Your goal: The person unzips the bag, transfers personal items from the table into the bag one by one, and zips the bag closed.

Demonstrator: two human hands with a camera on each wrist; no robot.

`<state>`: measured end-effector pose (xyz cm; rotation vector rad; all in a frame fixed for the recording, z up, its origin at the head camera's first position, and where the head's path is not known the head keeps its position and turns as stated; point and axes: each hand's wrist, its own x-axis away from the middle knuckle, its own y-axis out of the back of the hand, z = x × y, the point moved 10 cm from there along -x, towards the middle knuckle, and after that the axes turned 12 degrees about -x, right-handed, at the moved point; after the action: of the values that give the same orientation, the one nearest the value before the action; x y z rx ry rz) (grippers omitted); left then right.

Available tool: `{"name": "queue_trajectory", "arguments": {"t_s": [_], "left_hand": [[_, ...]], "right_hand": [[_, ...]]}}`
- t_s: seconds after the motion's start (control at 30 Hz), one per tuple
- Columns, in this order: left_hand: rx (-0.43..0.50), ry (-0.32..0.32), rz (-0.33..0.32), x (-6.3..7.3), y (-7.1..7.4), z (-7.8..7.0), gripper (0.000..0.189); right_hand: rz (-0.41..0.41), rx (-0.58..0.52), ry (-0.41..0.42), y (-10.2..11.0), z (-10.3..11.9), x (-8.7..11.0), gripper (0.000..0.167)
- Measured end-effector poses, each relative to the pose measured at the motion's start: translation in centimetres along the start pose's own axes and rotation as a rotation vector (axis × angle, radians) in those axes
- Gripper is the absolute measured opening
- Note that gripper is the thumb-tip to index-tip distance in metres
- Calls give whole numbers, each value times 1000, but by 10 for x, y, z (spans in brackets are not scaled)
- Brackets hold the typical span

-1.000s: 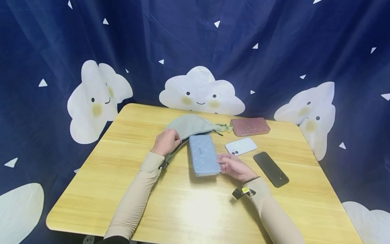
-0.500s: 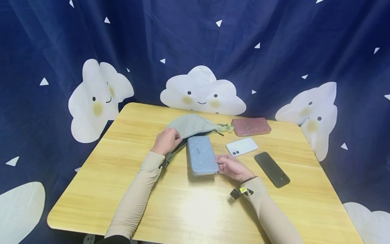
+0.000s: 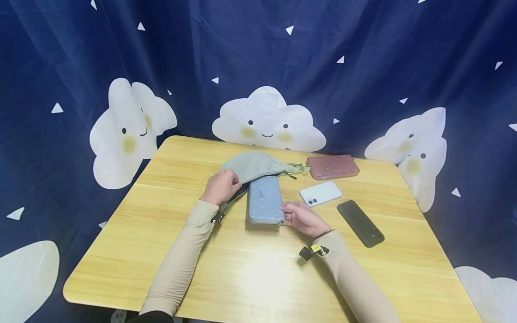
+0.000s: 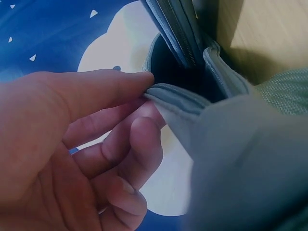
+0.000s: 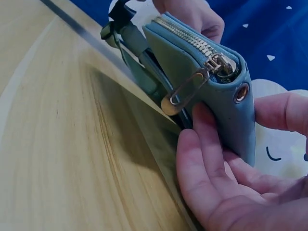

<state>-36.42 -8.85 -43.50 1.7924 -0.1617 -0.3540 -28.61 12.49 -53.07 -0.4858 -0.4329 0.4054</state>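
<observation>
A pale green waist bag (image 3: 252, 165) lies on the table with its zipped mouth facing me. My left hand (image 3: 221, 186) pinches the edge of that mouth between thumb and fingers; in the left wrist view the bag's opening (image 4: 175, 74) gapes with a dark inside. With my right hand (image 3: 304, 218) I hold a light blue zip wallet (image 3: 265, 199) by its near right corner. Its far end is at the bag's mouth, and the left wrist view has the wallet (image 4: 175, 29) entering the opening. A gold zipper pull (image 5: 185, 91) hangs from the wallet's near end.
A dark red wallet (image 3: 333, 167) lies at the back right, beside the bag's strap. Nearer are a white phone (image 3: 320, 194) and a black phone (image 3: 361, 223), right of my right hand. Behind the wooden table (image 3: 141, 251) hangs a blue curtain (image 3: 250, 40).
My right hand has moved the blue wallet left and away from me, bringing its far end to the bag's mouth. The left hand stays on the bag's edge.
</observation>
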Motion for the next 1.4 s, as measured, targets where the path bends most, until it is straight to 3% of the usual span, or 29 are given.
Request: {"name": "queue_trajectory", "arguments": {"t_s": [0.3, 0.73, 1.1, 1.4], "left_hand": [[4, 3, 7, 1, -2, 1, 15], [-3, -17, 5, 0, -2, -2, 15], [-12, -18, 8, 0, -1, -4, 16], [-12, -21, 10, -1, -2, -5, 23]], "right_hand": [[-84, -41, 24, 1, -1, -14, 22], [-97, -80, 54, -5, 1, -23, 10], [-156, -83, 77, -7, 2, -30, 7], [-197, -79, 88, -9, -1, -38, 35]]}}
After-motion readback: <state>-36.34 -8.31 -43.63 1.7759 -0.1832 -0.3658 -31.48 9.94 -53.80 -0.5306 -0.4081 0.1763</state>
